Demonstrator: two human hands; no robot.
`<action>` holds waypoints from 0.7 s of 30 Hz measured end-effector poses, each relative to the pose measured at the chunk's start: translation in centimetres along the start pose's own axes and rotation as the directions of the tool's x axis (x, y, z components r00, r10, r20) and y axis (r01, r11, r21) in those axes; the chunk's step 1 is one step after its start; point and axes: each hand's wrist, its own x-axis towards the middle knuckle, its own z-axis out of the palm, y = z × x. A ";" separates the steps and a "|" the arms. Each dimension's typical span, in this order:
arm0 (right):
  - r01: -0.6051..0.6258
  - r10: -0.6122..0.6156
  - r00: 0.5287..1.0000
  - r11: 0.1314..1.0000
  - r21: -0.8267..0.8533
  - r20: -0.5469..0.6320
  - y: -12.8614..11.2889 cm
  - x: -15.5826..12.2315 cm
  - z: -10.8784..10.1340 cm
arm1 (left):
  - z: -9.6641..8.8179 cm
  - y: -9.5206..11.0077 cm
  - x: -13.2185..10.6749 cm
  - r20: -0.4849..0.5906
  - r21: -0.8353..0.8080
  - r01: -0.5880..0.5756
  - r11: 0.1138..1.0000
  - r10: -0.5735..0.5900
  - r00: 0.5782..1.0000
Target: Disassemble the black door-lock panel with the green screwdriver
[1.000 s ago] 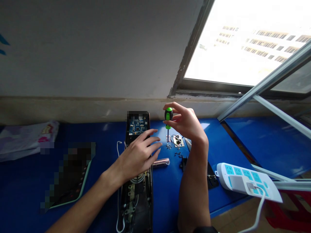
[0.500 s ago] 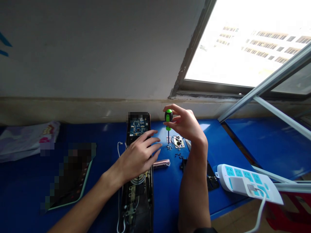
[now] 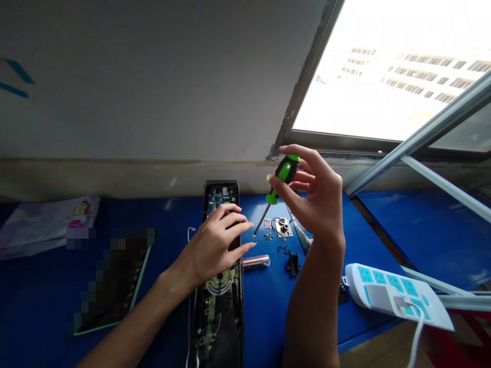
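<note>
My right hand (image 3: 314, 194) grips a green and black screwdriver (image 3: 284, 176) by its handle. The shaft slants down to the left; a tiny bright bit shows at the tip, too small to make out. My left hand (image 3: 220, 240) lies over a long, opened black electronic device (image 3: 218, 317), its fingers apart and pointing toward the screwdriver tip. Whether it presses on the casing I cannot tell. A blue circuit board (image 3: 218, 197) shows at the device's far end. Right of the tip are several small silver screws (image 3: 269, 236) and a small board with a round black part (image 3: 284, 227).
A pinkish cylinder (image 3: 257, 261) lies against the device's right side. Beyond it are dark screws (image 3: 284, 249) and a black bracket (image 3: 293, 265). A white power strip (image 3: 399, 294) sits at right. A dark tablet-like panel (image 3: 118, 286) and a cloth bag (image 3: 42, 225) lie at left.
The screwdriver has gone from upright over the silver screws to tilted, its tip now further left near my left fingers. My right hand has shifted right and up.
</note>
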 end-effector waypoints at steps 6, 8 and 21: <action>0.053 -0.045 0.995 0.995 0.087 -0.092 -0.6 0.0 0.6 | 0.1 0.2 0.1 -0.081 -0.025 -0.020 0.999 0.018 0.997; 0.068 -0.059 0.993 0.995 0.079 -0.106 -0.7 0.0 0.6 | 0.1 0.3 0.2 -0.092 -0.024 -0.033 0.999 0.031 0.995; 0.206 -0.193 0.957 0.978 0.037 -0.215 -1.4 0.1 0.4 | -0.8 -0.2 0.4 -0.164 0.049 -0.072 0.996 0.079 0.983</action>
